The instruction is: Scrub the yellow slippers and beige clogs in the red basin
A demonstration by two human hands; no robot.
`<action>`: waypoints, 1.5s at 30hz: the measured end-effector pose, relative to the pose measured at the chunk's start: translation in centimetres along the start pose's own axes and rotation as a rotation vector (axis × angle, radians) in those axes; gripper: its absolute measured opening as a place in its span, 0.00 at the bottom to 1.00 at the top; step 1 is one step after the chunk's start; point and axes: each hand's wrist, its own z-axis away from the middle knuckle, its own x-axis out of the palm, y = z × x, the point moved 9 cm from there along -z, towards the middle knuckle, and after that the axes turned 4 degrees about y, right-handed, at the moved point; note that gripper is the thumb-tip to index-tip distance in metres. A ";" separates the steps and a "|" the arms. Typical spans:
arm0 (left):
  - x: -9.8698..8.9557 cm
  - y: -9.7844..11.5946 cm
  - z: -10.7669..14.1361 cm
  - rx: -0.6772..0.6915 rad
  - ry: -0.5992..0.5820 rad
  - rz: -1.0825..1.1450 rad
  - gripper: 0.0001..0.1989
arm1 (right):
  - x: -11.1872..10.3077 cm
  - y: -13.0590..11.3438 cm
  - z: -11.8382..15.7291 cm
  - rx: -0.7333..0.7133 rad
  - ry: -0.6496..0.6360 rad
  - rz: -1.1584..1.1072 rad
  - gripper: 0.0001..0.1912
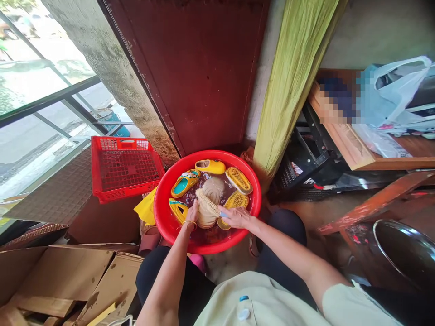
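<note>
A red plastic tub (165, 222) holds murky water and several yellow clogs (215, 167) set round its inner side. Some clogs lie sole up, and one with a teal inside (181, 185) faces upward. In the middle is a beige, ribbed shoe-like piece (206, 219). My left hand (193, 213) grips its left side, with the fingers partly hidden. In my right hand (237, 217) is a scrub brush (208, 202) with pale bristles and a blue handle. The bristles lie across the beige piece.
A red plastic crate (125, 165) stands left of the tub, near cardboard boxes (68, 271). Behind is a dark red door (193, 77) beside a yellow-green curtain (285, 81). A wooden table (360, 149) with plastic bags and a metal pot (404, 244) are at right.
</note>
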 end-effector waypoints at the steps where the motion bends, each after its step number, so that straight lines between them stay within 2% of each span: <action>1: -0.1 0.3 0.0 0.017 0.009 -0.048 0.26 | -0.5 1.2 -0.4 0.050 -0.005 0.017 0.34; 3: -0.4 1.0 0.2 0.057 0.024 -0.140 0.23 | -1.9 3.7 -1.4 0.130 -0.010 0.051 0.34; 5: -1.0 2.2 0.2 0.103 0.054 -0.223 0.20 | -3.3 5.6 -2.5 0.150 -0.006 0.063 0.35; 7: -1.5 4.3 -0.2 0.199 0.101 -0.382 0.19 | -4.2 6.7 -3.3 0.146 -0.008 0.048 0.34; 9: -1.3 7.4 -1.4 0.334 0.139 -0.563 0.20 | -4.5 7.2 -3.7 0.146 -0.020 0.022 0.33; 12: -0.1 12.1 -5.1 0.431 0.170 -0.722 0.22 | -4.3 7.1 -3.9 0.154 -0.030 0.017 0.34; 15: 1.7 15.3 -10.3 0.373 0.208 -0.847 0.25 | -3.9 6.7 -3.9 0.139 -0.028 0.023 0.33; 18: 3.7 16.4 -14.7 0.298 0.212 -0.934 0.26 | -3.3 7.0 -3.8 0.144 -0.060 0.015 0.33; 22: 5.7 15.1 -17.5 0.254 0.152 -0.997 0.19 | -3.0 8.0 -3.6 0.157 -0.072 0.001 0.34; 25: 5.6 15.0 -17.6 0.303 0.120 -0.950 0.16 | -3.1 8.2 -3.5 0.152 -0.071 -0.018 0.35; 27: 4.8 16.1 -16.9 0.359 0.122 -0.876 0.15 | -3.2 8.0 -3.6 0.147 -0.067 -0.026 0.36; 30: 3.4 18.7 -14.7 0.448 0.102 -0.767 0.14 | -3.3 7.6 -3.6 0.139 -0.072 -0.034 0.38; 33: 1.7 20.2 -11.7 0.458 0.056 -0.637 0.10 | -3.7 7.3 -3.6 0.141 -0.081 -0.045 0.39; 36: -0.6 19.0 -8.1 0.340 0.037 -0.370 0.10 | -4.5 7.3 -3.4 0.140 -0.074 -0.070 0.38; 38: -1.4 16.2 -5.5 0.169 -0.014 -0.081 0.14 | -5.0 7.5 -3.2 0.144 -0.047 -0.091 0.36; 40: -1.0 12.5 -2.8 -0.054 -0.103 0.206 0.18 | -5.3 7.8 -3.3 0.167 -0.009 -0.120 0.34; 42: 0.1 9.0 -0.3 -0.251 -0.167 0.396 0.22 | -5.2 8.0 -3.4 0.209 0.047 -0.157 0.31; 45: 1.1 4.6 2.0 -0.435 -0.139 0.488 0.26 | -4.6 8.0 -3.7 0.274 0.133 -0.198 0.27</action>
